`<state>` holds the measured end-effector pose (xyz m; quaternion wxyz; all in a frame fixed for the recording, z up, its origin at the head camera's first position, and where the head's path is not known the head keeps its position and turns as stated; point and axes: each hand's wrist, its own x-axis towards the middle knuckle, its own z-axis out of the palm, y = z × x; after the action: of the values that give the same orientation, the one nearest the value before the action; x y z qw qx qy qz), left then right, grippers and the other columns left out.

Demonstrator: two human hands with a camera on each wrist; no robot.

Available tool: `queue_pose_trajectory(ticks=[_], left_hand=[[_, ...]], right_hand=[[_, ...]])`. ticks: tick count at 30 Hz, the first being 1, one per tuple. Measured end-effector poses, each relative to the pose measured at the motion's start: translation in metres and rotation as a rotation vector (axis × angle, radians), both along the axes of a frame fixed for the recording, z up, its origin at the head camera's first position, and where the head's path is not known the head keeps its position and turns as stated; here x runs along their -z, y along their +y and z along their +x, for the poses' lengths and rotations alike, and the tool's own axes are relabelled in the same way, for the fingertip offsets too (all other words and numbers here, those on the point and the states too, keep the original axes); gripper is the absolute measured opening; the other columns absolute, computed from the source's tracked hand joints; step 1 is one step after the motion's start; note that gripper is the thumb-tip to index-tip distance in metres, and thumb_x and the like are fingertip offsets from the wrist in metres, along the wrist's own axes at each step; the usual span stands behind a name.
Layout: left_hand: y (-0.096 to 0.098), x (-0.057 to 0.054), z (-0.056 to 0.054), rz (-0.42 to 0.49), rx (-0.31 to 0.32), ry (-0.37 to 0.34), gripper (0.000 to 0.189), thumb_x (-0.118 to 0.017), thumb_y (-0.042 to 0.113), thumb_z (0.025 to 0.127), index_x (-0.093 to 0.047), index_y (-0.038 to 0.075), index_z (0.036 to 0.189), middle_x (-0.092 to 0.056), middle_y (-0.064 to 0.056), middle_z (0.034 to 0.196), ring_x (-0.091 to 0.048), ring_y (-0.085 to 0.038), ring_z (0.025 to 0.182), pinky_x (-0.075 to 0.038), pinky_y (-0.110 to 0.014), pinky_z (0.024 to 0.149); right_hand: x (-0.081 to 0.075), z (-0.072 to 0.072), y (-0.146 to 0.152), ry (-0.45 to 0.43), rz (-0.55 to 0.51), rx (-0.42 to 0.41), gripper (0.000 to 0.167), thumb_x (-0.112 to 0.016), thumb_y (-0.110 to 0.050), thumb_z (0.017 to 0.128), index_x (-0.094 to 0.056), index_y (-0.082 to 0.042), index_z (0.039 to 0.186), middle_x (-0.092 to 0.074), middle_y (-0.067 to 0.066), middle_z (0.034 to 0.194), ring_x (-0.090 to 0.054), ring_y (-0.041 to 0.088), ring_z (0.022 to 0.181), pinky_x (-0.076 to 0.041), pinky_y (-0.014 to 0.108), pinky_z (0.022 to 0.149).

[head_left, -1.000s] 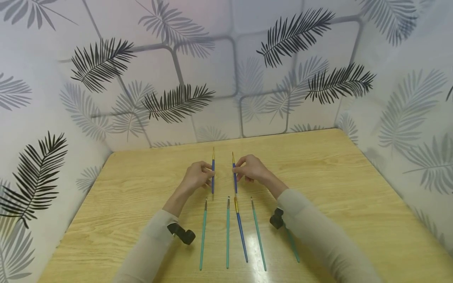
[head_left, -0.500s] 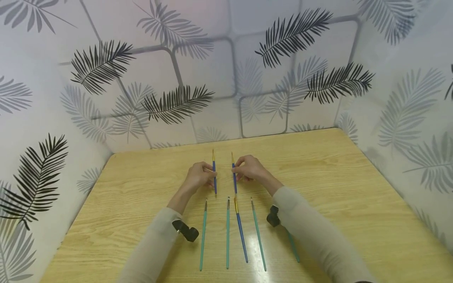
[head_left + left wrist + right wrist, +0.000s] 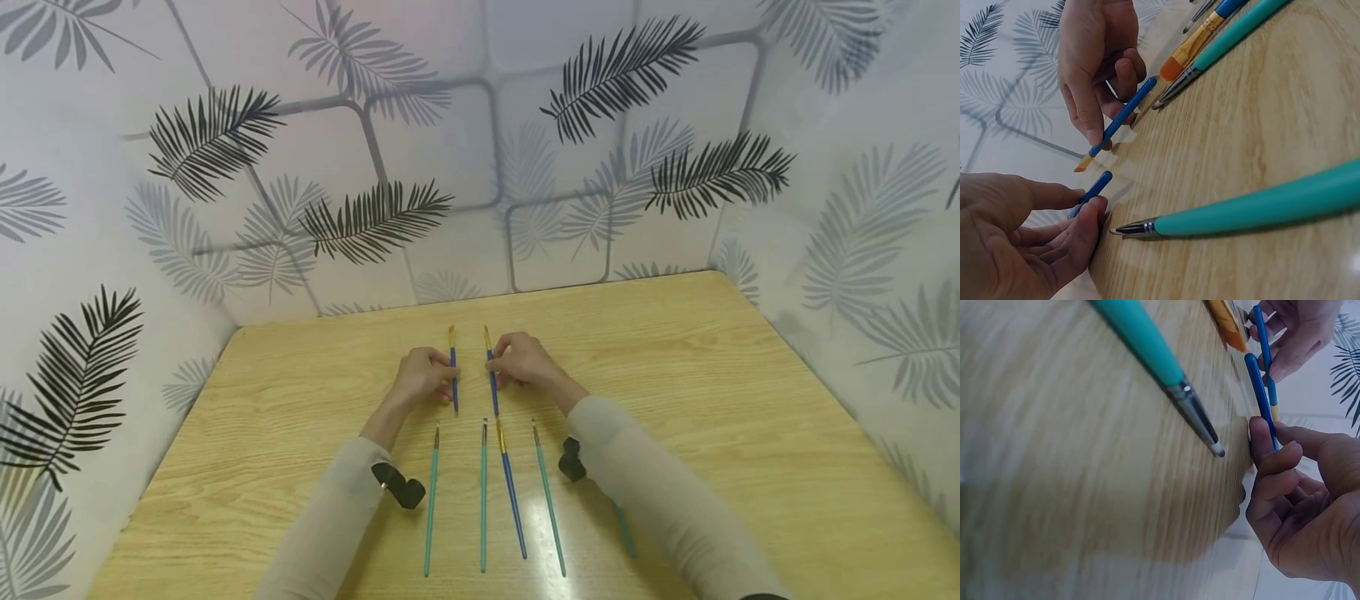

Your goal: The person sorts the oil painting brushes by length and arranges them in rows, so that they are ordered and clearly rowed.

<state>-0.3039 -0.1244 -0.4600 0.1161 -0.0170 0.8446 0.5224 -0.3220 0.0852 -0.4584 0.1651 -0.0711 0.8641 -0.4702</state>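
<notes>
Head: the left hand [image 3: 420, 375] pinches one blue brush [image 3: 455, 392] on the side facing the right hand [image 3: 522, 360], which pinches a second blue brush [image 3: 493, 390]. Left wrist: a teal brush [image 3: 1241, 209] lies near the left hand. Right wrist: the second blue brush sticks out from the right hand's grip.

One brush [image 3: 455, 394] is just right of the left hand [image 3: 421, 375], and another brush [image 3: 493, 392] is just left of the right hand [image 3: 522, 362], a gap between the two. On the near side of both hands, four brushes [image 3: 483, 508] lie on the table [image 3: 300, 383] between the left sleeve [image 3: 326, 521] and the right sleeve [image 3: 660, 496], a fifth brush [image 3: 624, 532] partly under the latter. Behind both hands, past the table, stands the wall [image 3: 450, 158].
</notes>
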Motion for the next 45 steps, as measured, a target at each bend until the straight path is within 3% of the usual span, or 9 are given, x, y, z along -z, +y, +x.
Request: queue_pose_trajectory(ticks=[14, 22, 33, 45], left_hand=[[0.009, -0.003, -0.004, -0.089, -0.017, 0.038, 0.032, -0.073, 0.006, 0.088, -0.061, -0.006, 0.115, -0.07, -0.017, 0.087, -0.066, -0.014, 0.051, -0.059, -0.028, 0.055], [0.009, 0.001, -0.006, -0.112, 0.0, 0.066, 0.032, -0.074, 0.005, 0.087, -0.061, -0.006, 0.114, -0.072, -0.018, 0.085, -0.067, -0.014, 0.051, -0.059, -0.026, 0.053], [0.011, 0.002, -0.004, -0.133, 0.021, 0.1, 0.032, -0.073, 0.006, 0.087, -0.06, -0.006, 0.115, -0.072, -0.019, 0.092, -0.069, -0.015, 0.054, -0.059, -0.026, 0.055], [0.008, -0.001, -0.002, -0.14, -0.002, 0.073, 0.031, -0.07, 0.012, 0.092, -0.059, -0.005, 0.114, -0.072, -0.021, 0.1, -0.069, -0.016, 0.057, -0.059, -0.026, 0.057]], right_hand=[[-0.007, -0.004, -0.021, 0.111, 0.158, -0.005, 0.021, -0.067, -0.019, 0.095, -0.061, -0.002, 0.106, -0.074, 0.008, 0.074, -0.055, 0.012, 0.046, -0.042, 0.019, 0.044], [-0.005, -0.008, -0.03, 0.12, 0.259, 0.029, 0.021, -0.068, -0.023, 0.095, -0.062, -0.005, 0.105, -0.072, 0.003, 0.068, -0.06, 0.012, 0.047, -0.042, 0.019, 0.042], [0.005, -0.012, -0.033, 0.136, 0.31, 0.097, 0.022, -0.068, -0.022, 0.094, -0.059, -0.008, 0.109, -0.069, 0.001, 0.063, -0.058, 0.011, 0.043, -0.04, 0.019, 0.037], [0.006, -0.01, -0.034, 0.13, 0.286, 0.098, 0.033, -0.061, -0.038, 0.099, -0.057, -0.009, 0.114, -0.07, -0.001, 0.066, -0.06, 0.013, 0.044, -0.041, 0.021, 0.041]])
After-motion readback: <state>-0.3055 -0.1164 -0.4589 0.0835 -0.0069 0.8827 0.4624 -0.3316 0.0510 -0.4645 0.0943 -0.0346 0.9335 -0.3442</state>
